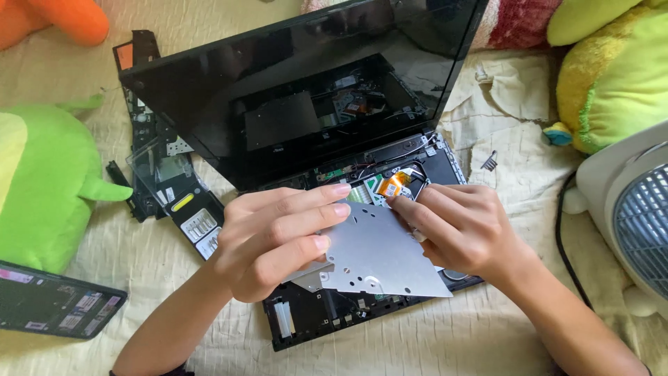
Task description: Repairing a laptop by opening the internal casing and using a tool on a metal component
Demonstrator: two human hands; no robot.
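Now | both hands [278, 240] [463, 230] grip metal plate [383, 254] | lying flat, long axis left-right

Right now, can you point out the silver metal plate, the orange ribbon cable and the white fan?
Silver metal plate [386, 254], head view, on its bare flat middle.
Orange ribbon cable [394, 186], head view, on its orange end above the plate.
White fan [604, 182], head view, on its white casing left of the grille.

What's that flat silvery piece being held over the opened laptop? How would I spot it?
Find the open laptop on the cream sheet. Over its stripped base, the left hand and right hand hold a thin grey metal plate. It is the only pale, flat sheet with small holes; everything beneath it is black.
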